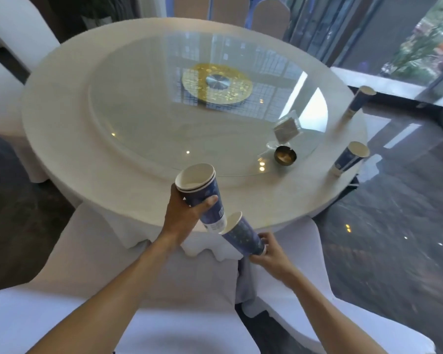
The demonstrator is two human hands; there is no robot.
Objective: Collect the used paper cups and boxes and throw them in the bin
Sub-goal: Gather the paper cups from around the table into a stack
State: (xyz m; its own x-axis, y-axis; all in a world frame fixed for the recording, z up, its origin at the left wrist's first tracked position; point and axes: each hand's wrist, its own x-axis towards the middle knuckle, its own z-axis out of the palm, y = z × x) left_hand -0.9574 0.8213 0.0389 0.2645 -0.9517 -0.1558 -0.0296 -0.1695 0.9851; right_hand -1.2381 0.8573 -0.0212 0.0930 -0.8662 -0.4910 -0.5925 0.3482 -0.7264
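My left hand [183, 215] grips a stack of nested blue paper cups [202, 192], tilted with the white mouths up and to the left. My right hand [267, 252] holds a single blue paper cup [243, 235] by its base, its open mouth pointing at the bottom of the stack and almost touching it. Both hands are over the near edge of the round white table [87, 139]. Two more blue cups stand at the table's right edge, one near [348, 159] and one farther back [358, 100]. No bin is in view.
A glass turntable [149, 118] with a gold centre covers the table's middle. On its right side stand a clear napkin holder [287, 127] and a small dark metal bowl [285, 155]. White-covered chairs [164, 282] ring the table; one is right below my arms. Dark glossy floor lies to the right.
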